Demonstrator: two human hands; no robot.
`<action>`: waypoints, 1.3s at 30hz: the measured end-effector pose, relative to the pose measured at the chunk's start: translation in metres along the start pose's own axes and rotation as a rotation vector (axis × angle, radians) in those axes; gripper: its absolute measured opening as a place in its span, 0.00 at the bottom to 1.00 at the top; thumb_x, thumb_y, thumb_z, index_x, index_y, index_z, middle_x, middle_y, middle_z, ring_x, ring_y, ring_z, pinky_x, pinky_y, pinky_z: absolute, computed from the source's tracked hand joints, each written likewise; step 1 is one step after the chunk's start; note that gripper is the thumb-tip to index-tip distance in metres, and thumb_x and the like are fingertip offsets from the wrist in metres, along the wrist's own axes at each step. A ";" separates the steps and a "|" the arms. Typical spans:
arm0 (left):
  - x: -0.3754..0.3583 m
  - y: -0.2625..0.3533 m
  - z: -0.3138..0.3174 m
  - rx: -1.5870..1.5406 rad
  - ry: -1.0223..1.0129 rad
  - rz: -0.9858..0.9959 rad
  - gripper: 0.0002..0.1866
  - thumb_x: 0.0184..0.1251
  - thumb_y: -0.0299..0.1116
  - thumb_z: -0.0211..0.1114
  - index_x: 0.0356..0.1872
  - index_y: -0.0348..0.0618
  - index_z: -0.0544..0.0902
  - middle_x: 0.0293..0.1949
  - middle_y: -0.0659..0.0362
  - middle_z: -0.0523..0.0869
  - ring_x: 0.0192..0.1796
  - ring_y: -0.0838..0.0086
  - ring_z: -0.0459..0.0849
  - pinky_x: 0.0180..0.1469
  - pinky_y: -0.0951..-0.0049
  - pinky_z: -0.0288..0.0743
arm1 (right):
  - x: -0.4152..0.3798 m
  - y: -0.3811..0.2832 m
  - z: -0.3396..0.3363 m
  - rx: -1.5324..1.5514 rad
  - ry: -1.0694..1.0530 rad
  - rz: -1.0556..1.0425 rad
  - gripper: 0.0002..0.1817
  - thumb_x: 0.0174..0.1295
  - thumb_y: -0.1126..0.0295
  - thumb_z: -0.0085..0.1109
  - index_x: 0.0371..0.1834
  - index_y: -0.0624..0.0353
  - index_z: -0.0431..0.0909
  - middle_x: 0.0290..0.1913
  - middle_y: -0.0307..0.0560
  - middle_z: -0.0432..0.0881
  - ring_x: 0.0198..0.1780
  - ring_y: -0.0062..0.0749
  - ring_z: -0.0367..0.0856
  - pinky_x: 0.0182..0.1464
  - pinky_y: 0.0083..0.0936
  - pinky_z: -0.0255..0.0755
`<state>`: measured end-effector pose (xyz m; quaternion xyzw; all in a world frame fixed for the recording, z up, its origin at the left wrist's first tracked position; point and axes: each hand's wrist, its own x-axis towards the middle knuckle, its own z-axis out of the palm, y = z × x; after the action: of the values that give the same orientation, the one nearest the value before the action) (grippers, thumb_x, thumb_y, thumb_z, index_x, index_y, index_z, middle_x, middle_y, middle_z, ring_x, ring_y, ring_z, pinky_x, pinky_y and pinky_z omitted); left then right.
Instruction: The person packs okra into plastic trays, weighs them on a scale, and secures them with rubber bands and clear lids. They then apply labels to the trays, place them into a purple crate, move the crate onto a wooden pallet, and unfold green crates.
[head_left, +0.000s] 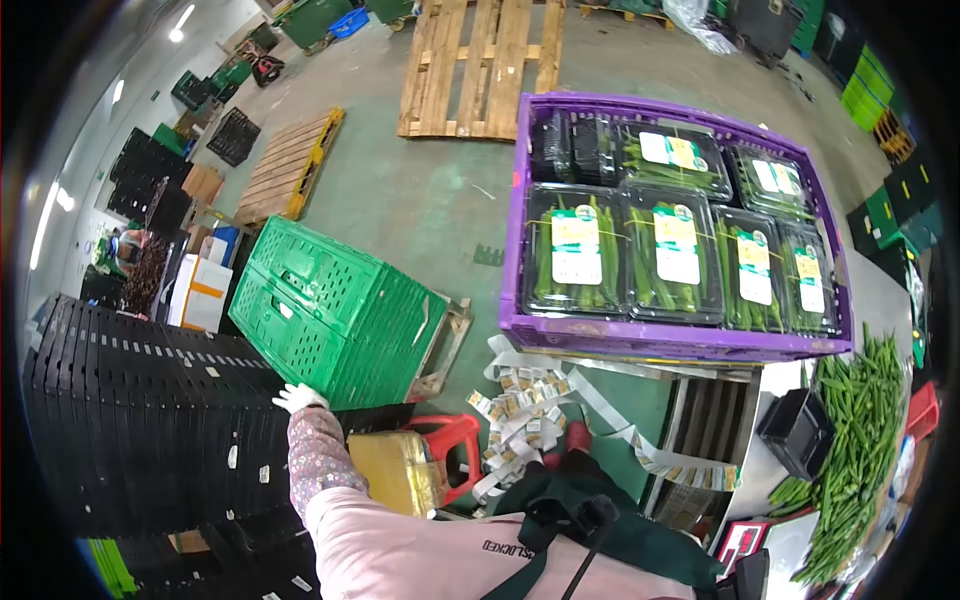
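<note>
My left hand (300,397), in a white glove, reaches to the near lower edge of a stack of folded green crates (340,310), beside tall stacked black crates (150,400). Its fingers look spread, and I see nothing held in them. My right hand does not show. At the right, a purple crate (680,345) holds several clear-lidded packs of green vegetables (575,250) with white, green and yellow labels. Some black trays (590,150) lie in its far left corner.
Wooden pallets (480,70) lie on the floor ahead. A red stool (455,455) and a heap of label strips (525,410) are near my feet. Loose green vegetables (850,450) and a black tray (797,433) lie on the metal table at the right.
</note>
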<state>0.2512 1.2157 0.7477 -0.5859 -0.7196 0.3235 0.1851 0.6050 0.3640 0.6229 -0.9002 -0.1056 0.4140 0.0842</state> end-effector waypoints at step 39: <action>0.008 0.090 -0.042 -0.660 0.445 0.485 0.55 0.55 0.63 0.67 0.79 0.50 0.51 0.79 0.57 0.51 0.80 0.59 0.47 0.76 0.41 0.41 | 0.053 -0.118 -0.069 -0.252 -0.046 -0.112 0.21 0.61 0.49 0.62 0.47 0.53 0.84 0.42 0.62 0.85 0.49 0.57 0.82 0.50 0.45 0.77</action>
<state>0.3410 1.2429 0.7158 -0.8200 -0.5690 -0.0223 0.0575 0.6770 0.4869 0.6569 -0.8866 -0.2087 0.4126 -0.0088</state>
